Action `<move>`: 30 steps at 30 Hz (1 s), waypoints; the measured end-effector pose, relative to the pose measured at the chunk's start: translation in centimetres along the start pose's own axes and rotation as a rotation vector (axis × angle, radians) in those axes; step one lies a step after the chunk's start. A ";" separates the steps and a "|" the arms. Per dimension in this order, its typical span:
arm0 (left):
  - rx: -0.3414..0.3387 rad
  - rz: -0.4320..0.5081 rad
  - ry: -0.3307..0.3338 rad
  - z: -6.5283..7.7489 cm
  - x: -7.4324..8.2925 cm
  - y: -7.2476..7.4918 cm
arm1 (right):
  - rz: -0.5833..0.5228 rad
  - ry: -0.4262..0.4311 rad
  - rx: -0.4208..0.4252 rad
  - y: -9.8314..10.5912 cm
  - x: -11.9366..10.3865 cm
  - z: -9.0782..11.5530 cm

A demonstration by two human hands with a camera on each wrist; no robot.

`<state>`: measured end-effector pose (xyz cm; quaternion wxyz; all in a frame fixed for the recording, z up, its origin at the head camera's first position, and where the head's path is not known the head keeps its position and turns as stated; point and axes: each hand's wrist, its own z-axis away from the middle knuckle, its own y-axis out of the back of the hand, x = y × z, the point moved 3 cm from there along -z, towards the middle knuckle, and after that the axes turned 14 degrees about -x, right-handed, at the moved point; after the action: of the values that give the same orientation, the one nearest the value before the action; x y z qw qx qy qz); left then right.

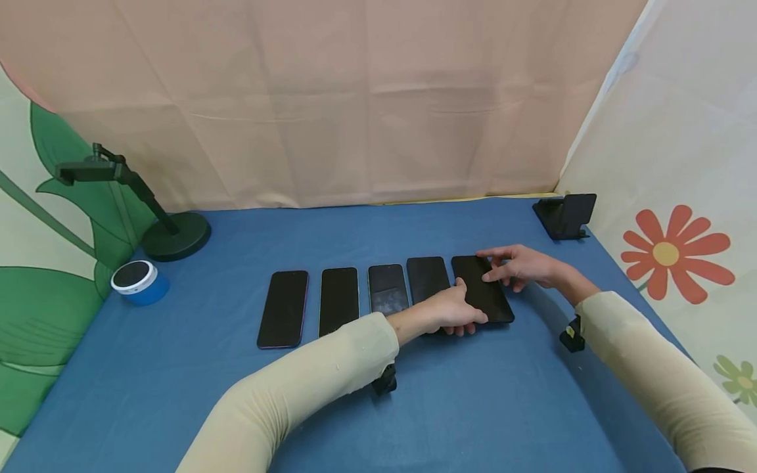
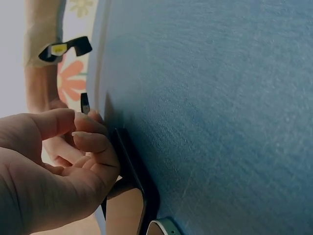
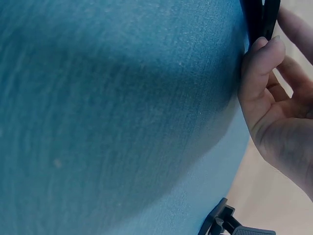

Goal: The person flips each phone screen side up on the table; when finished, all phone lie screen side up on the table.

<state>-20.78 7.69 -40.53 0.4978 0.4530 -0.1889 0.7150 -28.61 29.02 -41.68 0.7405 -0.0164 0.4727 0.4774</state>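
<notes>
A black phone (image 1: 487, 295) lies at the right end of a row on the blue cloth, and both hands are at it. My left hand (image 1: 452, 309) holds its left edge, thumb over the lower part of the screen. In the left wrist view its fingers are curled, and another dark-edged phone (image 2: 132, 159) lies just below them. My right hand (image 1: 517, 266) pinches the upper right edge of the end phone. The right wrist view shows thumb and fingers at the phone's dark edge (image 3: 269, 19). My left hand partly covers the neighbouring phone (image 1: 427, 279).
Further left in the row lie three phones, a grey-screened one (image 1: 387, 289), a black one (image 1: 339, 299) and one with a purple edge (image 1: 284, 309). A black stand (image 1: 177, 236) and a blue-white round device (image 1: 140, 282) stand left; a small black holder (image 1: 566, 215) stands back right.
</notes>
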 end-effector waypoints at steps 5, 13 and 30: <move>0.032 -0.065 0.034 0.1 0.2 0.3 | 0.016 -0.001 0.024 -0.2 -0.3 0.1; 0.270 -0.766 0.104 -0.1 0.5 0.5 | 0.015 0.009 0.029 -0.4 0.1 0.3; 0.321 -1.122 0.148 -0.7 -0.3 -0.4 | 0.010 0.005 0.033 -0.2 0.5 0.0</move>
<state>-20.68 8.21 -41.18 0.7371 0.5023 0.2255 0.3918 -28.38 29.25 -42.07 0.7372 -0.0030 0.4824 0.4732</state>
